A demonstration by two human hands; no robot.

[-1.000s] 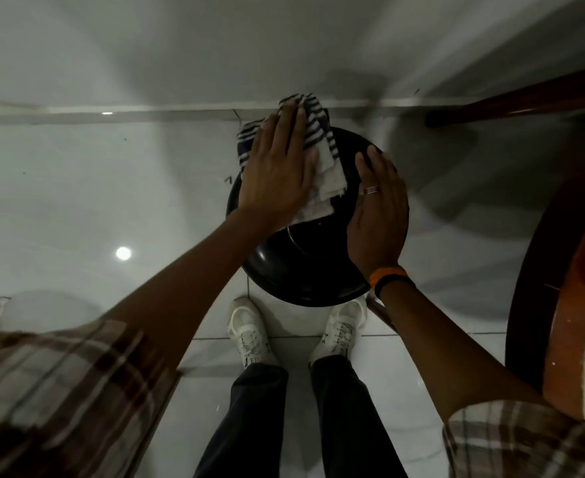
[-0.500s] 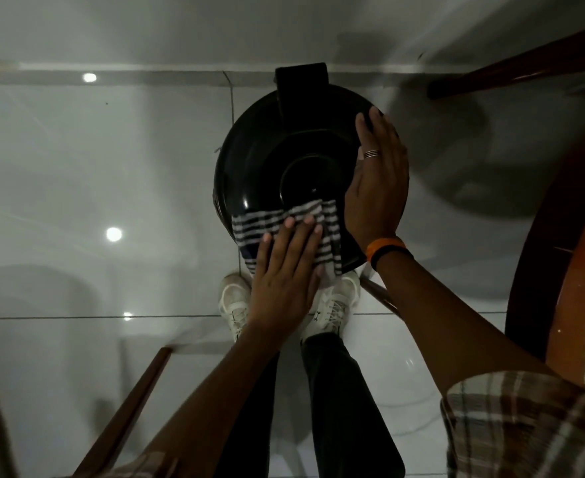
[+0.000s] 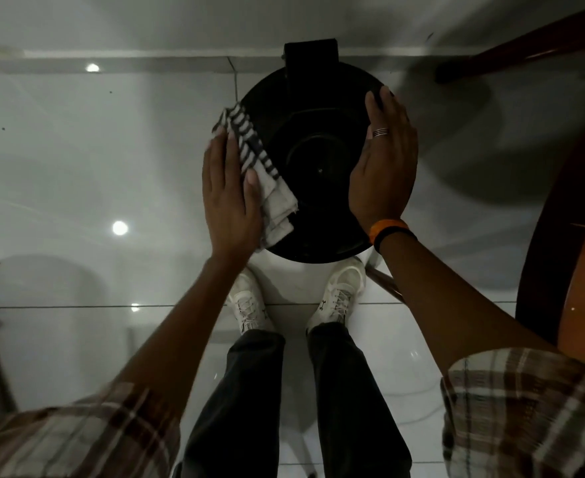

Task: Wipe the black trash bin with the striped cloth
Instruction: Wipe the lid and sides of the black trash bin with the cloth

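Note:
A round black trash bin point(image 3: 313, 157) with a glossy domed lid stands on the floor just beyond my feet, seen from above. The striped cloth point(image 3: 261, 174), white with dark stripes, lies folded over the lid's left edge. My left hand point(image 3: 230, 198) presses flat on the cloth at the bin's left side, fingers pointing away from me. My right hand point(image 3: 384, 163), with a ring and an orange wristband, rests flat with fingers together on the lid's right side and holds nothing.
The floor point(image 3: 94, 160) is glossy white tile against a white wall. A dark wooden round table point(image 3: 574, 257) curves along the right edge, with a wooden leg point(image 3: 525, 46) at the upper right. My white shoes point(image 3: 249, 305) stand right below the bin.
My left hand slid the cloth from the lid's far edge to its near edge, and now to its left side. My right hand stayed on the lid's right side.

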